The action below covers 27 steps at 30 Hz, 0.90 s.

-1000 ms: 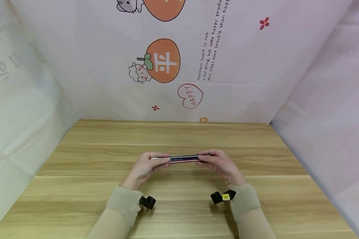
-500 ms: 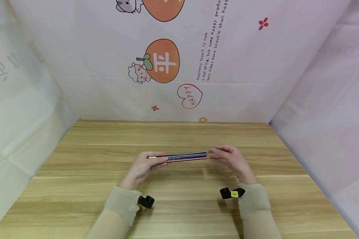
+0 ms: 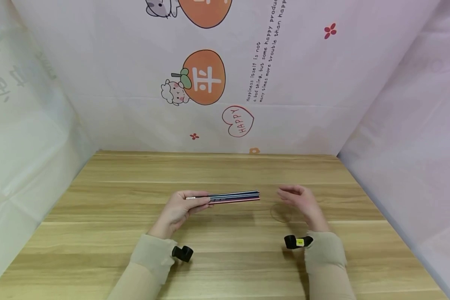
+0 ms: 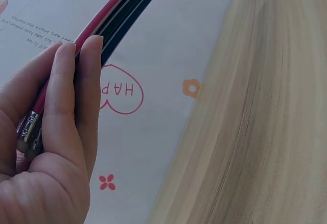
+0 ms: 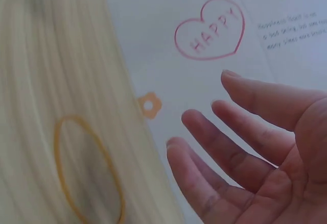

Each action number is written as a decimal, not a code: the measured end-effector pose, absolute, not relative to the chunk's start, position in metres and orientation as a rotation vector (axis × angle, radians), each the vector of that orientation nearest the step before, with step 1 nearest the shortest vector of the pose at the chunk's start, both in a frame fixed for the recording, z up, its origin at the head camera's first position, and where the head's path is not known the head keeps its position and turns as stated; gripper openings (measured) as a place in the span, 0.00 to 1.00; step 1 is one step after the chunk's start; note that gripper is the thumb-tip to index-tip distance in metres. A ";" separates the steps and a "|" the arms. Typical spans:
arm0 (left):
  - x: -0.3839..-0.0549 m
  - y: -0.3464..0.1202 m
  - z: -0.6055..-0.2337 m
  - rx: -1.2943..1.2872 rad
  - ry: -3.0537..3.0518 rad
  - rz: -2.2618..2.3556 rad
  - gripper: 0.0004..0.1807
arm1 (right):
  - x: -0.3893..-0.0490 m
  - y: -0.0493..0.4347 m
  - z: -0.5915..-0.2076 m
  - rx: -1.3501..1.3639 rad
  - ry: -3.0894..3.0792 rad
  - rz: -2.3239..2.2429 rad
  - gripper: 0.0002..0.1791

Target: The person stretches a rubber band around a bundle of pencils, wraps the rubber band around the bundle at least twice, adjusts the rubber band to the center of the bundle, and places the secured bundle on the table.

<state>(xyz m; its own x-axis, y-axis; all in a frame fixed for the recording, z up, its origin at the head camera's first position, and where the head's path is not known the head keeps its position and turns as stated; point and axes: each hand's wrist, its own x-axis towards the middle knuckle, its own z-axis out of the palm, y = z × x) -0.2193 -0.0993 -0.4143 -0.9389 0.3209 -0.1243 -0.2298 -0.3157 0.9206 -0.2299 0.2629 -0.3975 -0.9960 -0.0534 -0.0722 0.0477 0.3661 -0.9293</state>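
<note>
My left hand (image 3: 178,210) holds a bundle of several pencils (image 3: 236,196) near one end, above the table. They lie nearly level, striped in dark blue, white and red, and point to the right. In the left wrist view, metal ferrules with erasers (image 4: 28,132) stick out below the fingers. My right hand (image 3: 300,202) is apart from the pencils, to their right, with nothing in it; its fingers are spread and slightly bent in the right wrist view. Beside and below it, a thin yellowish rubber band (image 5: 108,157) lies on the table as a loop.
The wooden table (image 3: 225,266) ends at a white printed cloth (image 3: 303,83) at the back, with more cloth at both sides. Each wrist carries a small black camera, the left camera (image 3: 182,253) and the right camera (image 3: 296,241).
My right hand has let go of the pencils' right end and moved off to the right, its fingers loosening. The rubber band now shows plainly. The left hand keeps its hold, almost still.
</note>
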 end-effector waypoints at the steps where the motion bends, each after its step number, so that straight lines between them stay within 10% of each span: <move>1: -0.219 -0.099 -0.414 0.118 1.591 2.303 0.25 | -0.231 0.265 -0.400 0.008 2.538 -1.689 0.28; 27: -0.216 -0.100 -0.410 0.129 1.605 2.305 0.25 | -0.233 0.285 -0.425 0.206 2.735 -1.216 0.22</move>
<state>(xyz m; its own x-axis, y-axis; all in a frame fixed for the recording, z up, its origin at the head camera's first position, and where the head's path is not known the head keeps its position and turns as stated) -0.2162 -0.1002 -0.4101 -0.9419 0.3166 -0.1122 -0.2150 -0.3117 0.9256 -0.2327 0.2849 -0.4252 -0.9805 0.0675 -0.1843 0.1821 0.6636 -0.7256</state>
